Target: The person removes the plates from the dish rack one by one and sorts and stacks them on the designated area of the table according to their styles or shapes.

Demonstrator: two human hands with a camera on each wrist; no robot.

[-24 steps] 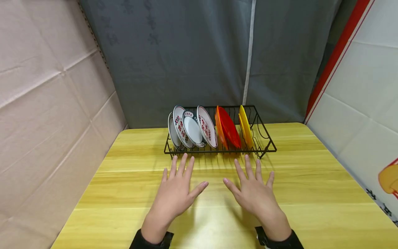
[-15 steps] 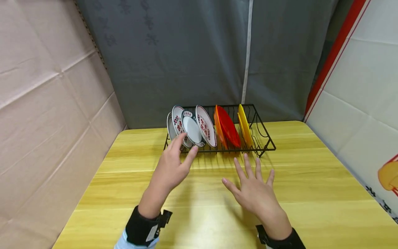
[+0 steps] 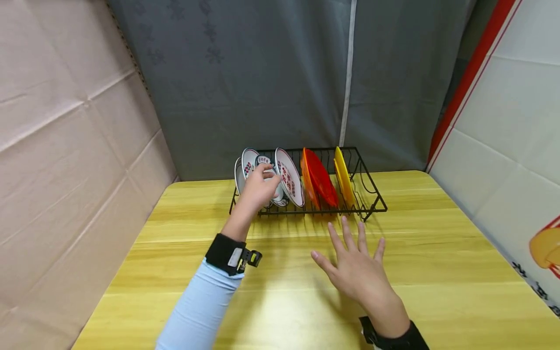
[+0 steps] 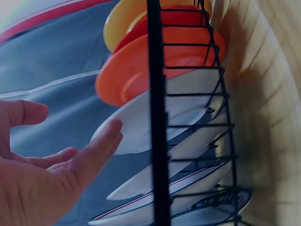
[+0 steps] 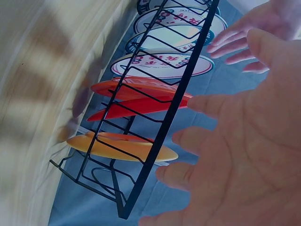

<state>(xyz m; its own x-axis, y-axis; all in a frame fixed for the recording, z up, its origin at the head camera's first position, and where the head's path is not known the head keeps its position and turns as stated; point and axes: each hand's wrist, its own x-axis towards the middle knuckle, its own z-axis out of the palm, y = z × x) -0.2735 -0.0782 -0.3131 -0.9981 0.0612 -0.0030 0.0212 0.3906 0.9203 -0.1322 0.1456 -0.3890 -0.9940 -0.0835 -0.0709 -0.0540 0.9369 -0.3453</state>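
My left hand (image 3: 259, 188) reaches over the left part of a black wire dish rack (image 3: 323, 212), its fingers slightly bent and thumb apart. It partly covers a white plate with a dark patterned rim (image 3: 263, 159). In the left wrist view the fingers (image 4: 96, 150) stand near the plates' edges, with nothing between them and the thumb. Just right of that hand leans a white plate with red markings (image 3: 289, 178). Over the tabletop in front of the rack, my right hand (image 3: 360, 278) is spread palm down, holding nothing.
Two more white plates, a patterned one (image 3: 248, 159) and a plainer one (image 3: 238, 176), stand at the rack's left end. Further right are an orange plate (image 3: 308, 183), a red plate (image 3: 323, 178) and yellow plates (image 3: 344, 176). A grey curtain (image 3: 262, 87) hangs behind the wooden table (image 3: 166, 272).
My left hand has moved forward from the table to the plates at the rack's left, its spread fingers now bent. The right hand has stayed in place, and the plates have not moved.
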